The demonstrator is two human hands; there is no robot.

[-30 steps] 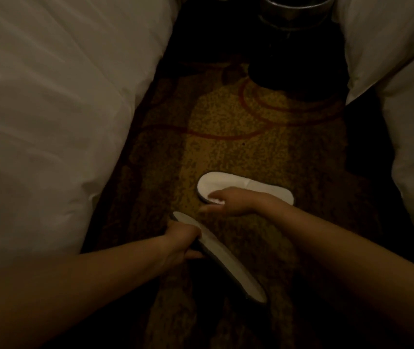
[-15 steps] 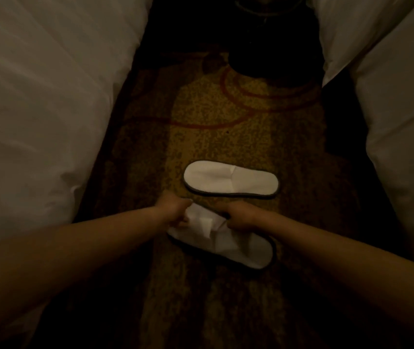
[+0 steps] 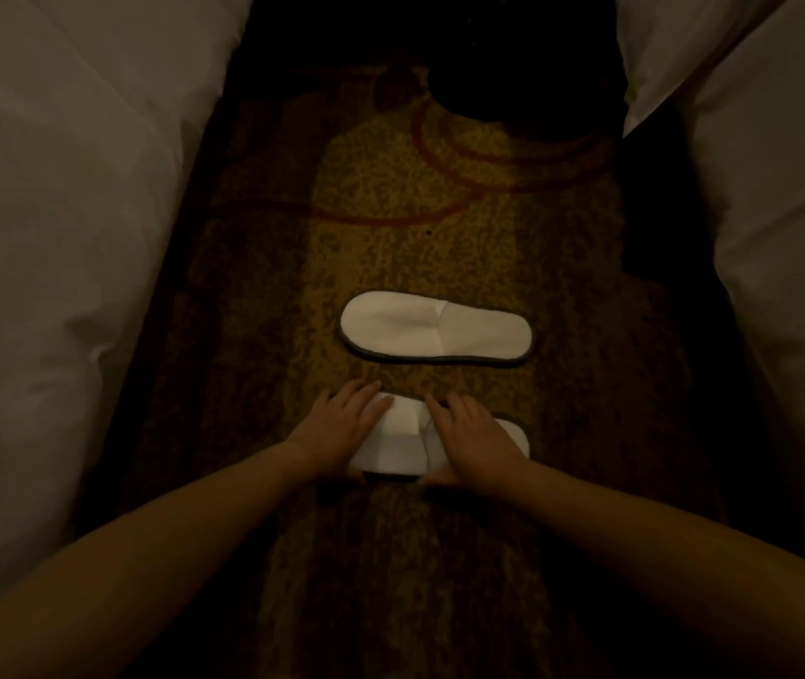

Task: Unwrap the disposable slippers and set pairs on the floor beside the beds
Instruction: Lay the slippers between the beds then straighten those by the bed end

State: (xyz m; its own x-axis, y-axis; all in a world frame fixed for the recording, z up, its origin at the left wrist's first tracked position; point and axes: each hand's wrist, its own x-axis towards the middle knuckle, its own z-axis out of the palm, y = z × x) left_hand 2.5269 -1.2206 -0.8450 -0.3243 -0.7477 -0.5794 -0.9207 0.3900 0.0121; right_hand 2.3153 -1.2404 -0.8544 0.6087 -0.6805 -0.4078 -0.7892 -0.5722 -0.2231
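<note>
Two white disposable slippers with dark edging lie crosswise on the patterned carpet between two beds. The far slipper (image 3: 437,329) lies flat, toe end to the left, untouched. The near slipper (image 3: 402,438) lies parallel to it, closer to me, partly covered by both hands. My left hand (image 3: 341,426) rests flat on its toe end with fingers spread. My right hand (image 3: 474,433) presses flat on its middle and heel part. Neither hand grips it; both lie palm down on top.
White bedding of the left bed (image 3: 62,237) and the right bed (image 3: 782,213) hems in the narrow carpet strip (image 3: 390,198). A dark round object (image 3: 523,66) stands at the far end of the aisle. The room is dim.
The near slipper went from held on edge in my left hand to lying flat on the carpet parallel to the far one. Both hands now press flat on it.
</note>
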